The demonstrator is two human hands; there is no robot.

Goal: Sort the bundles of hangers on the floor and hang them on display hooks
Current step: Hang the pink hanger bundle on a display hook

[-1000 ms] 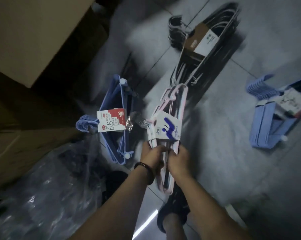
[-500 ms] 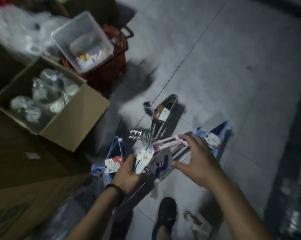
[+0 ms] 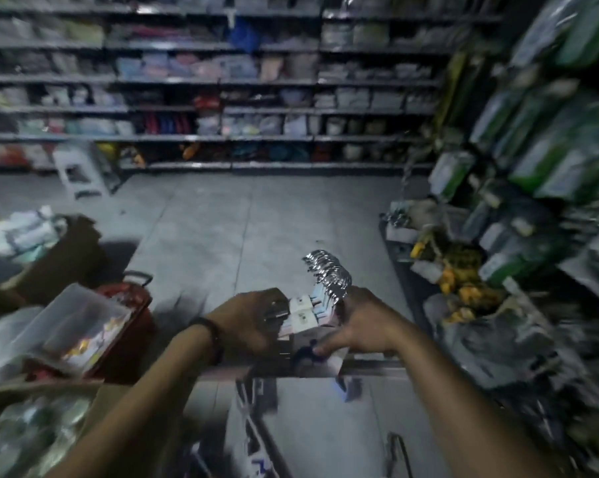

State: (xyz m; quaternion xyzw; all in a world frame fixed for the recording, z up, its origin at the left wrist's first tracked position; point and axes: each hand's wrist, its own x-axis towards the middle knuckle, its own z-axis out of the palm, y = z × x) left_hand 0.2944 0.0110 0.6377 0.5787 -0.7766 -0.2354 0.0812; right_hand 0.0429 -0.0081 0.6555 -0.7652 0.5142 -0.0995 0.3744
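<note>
I hold a bundle of pink and pale hangers (image 3: 308, 315) up in front of me, at about waist height. Its shiny metal hooks (image 3: 327, 277) point up and away from me. A white paper sleeve with a blue mark wraps the bundle. My left hand (image 3: 253, 319) grips the bundle's left side, a dark band on its wrist. My right hand (image 3: 363, 322) holds the right side, fingers curled round the sleeve. The hangers' lower part hangs blurred below my hands.
A display rack (image 3: 532, 167) with green packets and hanging goods rises at the right. Shelves of folded goods (image 3: 222, 98) line the far wall. A red basket (image 3: 132, 305) with a clear tub, cardboard boxes (image 3: 67, 408) and a white stool (image 3: 77, 174) stand at the left.
The view has swung up from the floor to the shop aisle. Both hands have lifted the pink hanger bundle off the floor; the other bundles are out of sight.
</note>
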